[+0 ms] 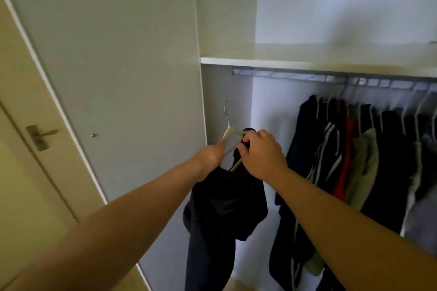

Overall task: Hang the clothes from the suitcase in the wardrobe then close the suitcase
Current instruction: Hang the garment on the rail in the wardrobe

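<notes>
My left hand [209, 155] grips a white hanger [230, 133] by its left arm, its metal hook pointing up in front of the wardrobe's left inner wall. My right hand [261, 152] pinches the top of a dark garment [224, 210] at the hanger's right arm. The garment droops below both hands, partly draped over the hanger. The wardrobe rail [295, 76] runs under the shelf, bare on its left stretch. The suitcase is out of view.
Several dark, striped, red and beige clothes [350, 156] hang on the rail's right half. A white shelf [307, 64] sits above the rail. The open wardrobe door [123, 78] stands to the left, with a room door and its handle [40, 136] beyond.
</notes>
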Motion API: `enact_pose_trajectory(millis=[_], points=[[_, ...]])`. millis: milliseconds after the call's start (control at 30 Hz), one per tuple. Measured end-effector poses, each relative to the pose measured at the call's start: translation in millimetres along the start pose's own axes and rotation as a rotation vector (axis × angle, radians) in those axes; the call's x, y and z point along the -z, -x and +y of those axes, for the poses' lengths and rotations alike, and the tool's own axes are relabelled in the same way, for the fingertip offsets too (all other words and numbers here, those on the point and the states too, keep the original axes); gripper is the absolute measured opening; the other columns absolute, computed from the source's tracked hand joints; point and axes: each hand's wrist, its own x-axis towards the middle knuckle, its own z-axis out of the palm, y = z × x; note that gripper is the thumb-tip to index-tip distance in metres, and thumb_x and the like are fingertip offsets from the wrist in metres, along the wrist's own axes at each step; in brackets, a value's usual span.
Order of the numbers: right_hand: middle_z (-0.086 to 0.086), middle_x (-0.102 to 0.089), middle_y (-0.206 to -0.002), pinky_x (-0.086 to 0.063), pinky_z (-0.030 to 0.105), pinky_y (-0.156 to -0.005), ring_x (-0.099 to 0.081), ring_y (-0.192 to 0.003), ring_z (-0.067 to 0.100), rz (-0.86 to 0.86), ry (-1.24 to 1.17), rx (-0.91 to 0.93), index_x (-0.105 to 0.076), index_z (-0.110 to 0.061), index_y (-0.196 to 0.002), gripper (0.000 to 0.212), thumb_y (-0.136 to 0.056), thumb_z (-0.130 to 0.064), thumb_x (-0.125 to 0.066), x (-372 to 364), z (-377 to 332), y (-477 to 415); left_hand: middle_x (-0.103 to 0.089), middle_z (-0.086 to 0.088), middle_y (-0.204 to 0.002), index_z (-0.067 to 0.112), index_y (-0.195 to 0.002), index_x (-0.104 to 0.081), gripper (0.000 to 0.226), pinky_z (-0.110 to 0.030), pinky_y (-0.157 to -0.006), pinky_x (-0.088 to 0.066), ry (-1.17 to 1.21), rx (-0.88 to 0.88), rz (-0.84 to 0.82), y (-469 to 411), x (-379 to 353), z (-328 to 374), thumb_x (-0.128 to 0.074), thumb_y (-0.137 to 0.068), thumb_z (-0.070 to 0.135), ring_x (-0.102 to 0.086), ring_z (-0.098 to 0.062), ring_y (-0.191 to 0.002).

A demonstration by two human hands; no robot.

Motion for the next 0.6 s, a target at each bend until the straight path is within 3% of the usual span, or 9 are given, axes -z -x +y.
enact_pose_trajectory(millis=[67, 133, 233, 300, 467, 600], points=[[0.002, -0.053, -0.101, -0.05, 0.04, -0.078, -0.055, -0.093, 0.023, 0.0, -0.067, -0.055, -0.058, -0.019, -0.097, 0.018, -0.095, -0.036, -0.053, 1, 12, -3, -0.068, -0.013, -0.103, 0.006, -0.095, -0.068, 0.036, -0.042, -0.1, -0.049, 0.097, -0.03, -0.069, -36, -21, 15, -0.043, -0.092, 0.033, -0.065, -0.029, -0.097], [0.001, -0.056, -0.09, -0.054, 0.042, -0.073, -0.058, -0.081, 0.021, -0.054, -0.16, -0.128, -0.056, -0.018, -0.089, 0.02, -0.095, -0.037, -0.054, 2, 21, -8, -0.065, -0.019, -0.094, 0.002, -0.089, -0.064, 0.027, -0.04, -0.088, -0.052, 0.165, -0.008, -0.142, -63, -37, 33, -0.039, -0.092, 0.013, -0.064, -0.03, -0.086], [0.003, -0.062, -0.072, -0.057, 0.042, -0.068, -0.062, -0.067, 0.022, -0.112, -0.259, -0.225, -0.058, -0.018, -0.078, 0.03, -0.093, -0.045, -0.055, 10, 34, -22, -0.062, -0.018, -0.077, -0.001, -0.078, -0.06, 0.031, -0.034, -0.061, -0.054, 0.231, -0.013, -0.202, -84, -58, 73, -0.035, -0.095, 0.004, -0.061, -0.028, -0.07], [0.004, -0.063, -0.067, -0.057, 0.038, -0.066, -0.06, -0.06, 0.019, -0.164, -0.298, -0.253, -0.059, -0.014, -0.074, 0.041, -0.09, -0.051, -0.057, 15, 42, -33, -0.06, -0.015, -0.074, 0.001, -0.078, -0.058, 0.03, -0.032, -0.054, -0.049, 0.263, -0.022, -0.248, -100, -68, 99, -0.036, -0.098, 0.005, -0.059, -0.025, -0.066], [-0.004, -0.054, -0.06, -0.047, 0.023, -0.054, -0.051, -0.052, 0.007, -0.139, -0.226, -0.343, -0.053, -0.018, -0.066, 0.036, -0.096, -0.039, -0.055, 12, 79, -69, -0.067, -0.018, -0.101, -0.002, -0.111, -0.062, 0.026, -0.038, -0.061, -0.052, 0.376, -0.001, -0.459, -155, -93, 143, -0.052, -0.101, 0.02, -0.066, -0.031, -0.087], [0.0, -0.051, -0.063, -0.045, 0.028, -0.059, -0.049, -0.057, 0.012, -0.112, -0.108, -0.418, -0.05, -0.012, -0.067, 0.038, -0.101, -0.028, -0.045, -2, 107, -87, -0.069, -0.019, -0.111, 0.0, -0.115, -0.064, 0.032, -0.044, -0.08, -0.056, 0.38, 0.012, -0.578, -178, -109, 160, -0.058, -0.098, 0.027, -0.066, -0.034, -0.103]])
